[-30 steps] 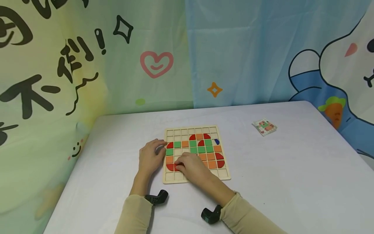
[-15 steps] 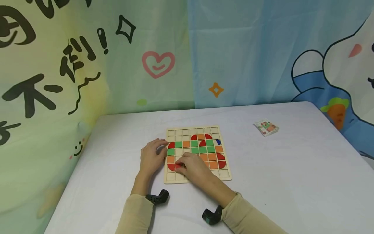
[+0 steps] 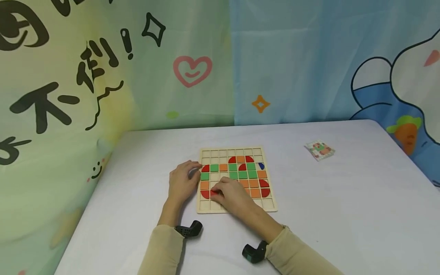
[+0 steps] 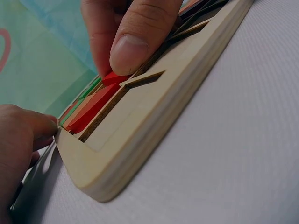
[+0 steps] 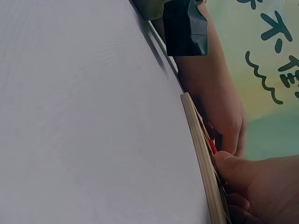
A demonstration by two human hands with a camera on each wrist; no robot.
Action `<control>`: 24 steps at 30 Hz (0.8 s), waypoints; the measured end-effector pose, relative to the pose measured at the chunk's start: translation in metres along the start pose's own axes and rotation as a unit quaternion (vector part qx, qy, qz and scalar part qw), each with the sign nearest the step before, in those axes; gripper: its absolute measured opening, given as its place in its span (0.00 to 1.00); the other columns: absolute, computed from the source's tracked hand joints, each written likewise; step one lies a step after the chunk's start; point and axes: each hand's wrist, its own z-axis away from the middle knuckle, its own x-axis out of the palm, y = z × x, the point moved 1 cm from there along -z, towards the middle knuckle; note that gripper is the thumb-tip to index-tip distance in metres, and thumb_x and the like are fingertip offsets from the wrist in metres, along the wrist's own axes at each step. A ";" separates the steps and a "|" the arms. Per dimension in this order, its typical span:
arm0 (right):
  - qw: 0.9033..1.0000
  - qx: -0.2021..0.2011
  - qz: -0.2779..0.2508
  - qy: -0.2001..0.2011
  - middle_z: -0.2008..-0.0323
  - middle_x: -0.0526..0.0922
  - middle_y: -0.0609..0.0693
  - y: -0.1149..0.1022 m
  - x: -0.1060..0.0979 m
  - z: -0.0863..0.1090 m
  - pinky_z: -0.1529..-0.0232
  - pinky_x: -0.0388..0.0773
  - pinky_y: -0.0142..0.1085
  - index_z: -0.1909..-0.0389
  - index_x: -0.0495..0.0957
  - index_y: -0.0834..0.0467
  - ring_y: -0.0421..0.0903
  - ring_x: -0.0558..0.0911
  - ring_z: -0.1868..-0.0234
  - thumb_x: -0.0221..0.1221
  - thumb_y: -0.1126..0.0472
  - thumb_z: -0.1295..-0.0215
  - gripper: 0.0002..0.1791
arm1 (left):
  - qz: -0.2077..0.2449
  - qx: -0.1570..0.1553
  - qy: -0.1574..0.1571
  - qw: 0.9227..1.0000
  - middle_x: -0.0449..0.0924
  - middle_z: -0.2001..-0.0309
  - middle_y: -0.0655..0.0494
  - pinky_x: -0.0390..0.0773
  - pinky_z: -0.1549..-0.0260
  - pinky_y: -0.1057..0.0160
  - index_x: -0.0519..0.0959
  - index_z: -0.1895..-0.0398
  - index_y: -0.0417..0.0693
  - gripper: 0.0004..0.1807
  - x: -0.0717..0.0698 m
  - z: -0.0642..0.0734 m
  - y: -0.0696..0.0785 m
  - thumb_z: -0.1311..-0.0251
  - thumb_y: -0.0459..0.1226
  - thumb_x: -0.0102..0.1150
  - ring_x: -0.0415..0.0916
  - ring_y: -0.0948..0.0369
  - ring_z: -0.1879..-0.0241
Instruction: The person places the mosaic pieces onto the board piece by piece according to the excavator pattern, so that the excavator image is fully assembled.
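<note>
A wooden grid board [image 3: 222,153] lies on the white table, partly filled with red, green and orange tiles. My right hand [image 3: 235,196] reaches over its lower left part, thumb and fingertips pinching a red tile [image 4: 114,78] at a cell. Just left of it, a rounded red tile [image 3: 204,194] sits in the grid. On the board's left edge, the fingertips of my left hand [image 3: 183,181] rest against the wood. A small dark blue piece [image 3: 261,166] shows near the right side. My right hand hides several cells.
A small stack of patterned cards [image 3: 319,149] lies at the back right of the table. Each wrist carries a black device, one on the left [image 3: 190,229] and one on the right [image 3: 254,253]. A printed curtain [image 3: 203,30] hangs behind the table.
The head view has shifted a little, so everything appears further right. Both hands keep nearly the same place on the board, the right one still at the red tile.
</note>
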 end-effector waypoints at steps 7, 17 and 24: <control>1.000 -0.015 -0.018 -0.001 0.66 0.79 0.43 -0.002 0.003 -0.002 0.63 0.76 0.33 0.59 0.79 0.52 0.38 0.75 0.67 0.65 0.58 0.42 0.10 | 0.004 -0.005 0.000 1.000 0.80 0.45 0.58 0.60 0.38 0.45 0.82 0.52 0.57 0.14 -0.002 0.000 -0.001 0.40 0.40 0.54 0.67 0.57 0.35; 0.998 -0.043 -0.042 0.027 0.66 0.76 0.43 -0.001 0.003 0.001 0.65 0.75 0.29 0.59 0.82 0.52 0.36 0.73 0.68 0.57 0.61 0.34 0.07 | -0.004 -0.002 -0.006 1.000 0.79 0.44 0.56 0.60 0.38 0.45 0.82 0.51 0.56 0.14 -0.004 0.000 0.001 0.38 0.41 0.53 0.68 0.56 0.36; 0.999 -0.009 -0.038 0.027 0.64 0.85 0.43 -0.001 0.003 0.000 0.58 0.79 0.33 0.60 0.83 0.52 0.38 0.81 0.61 0.62 0.60 0.39 0.07 | -0.005 -0.002 -0.004 1.000 0.79 0.44 0.57 0.61 0.38 0.45 0.82 0.51 0.57 0.14 -0.002 0.000 0.000 0.38 0.41 0.54 0.67 0.57 0.36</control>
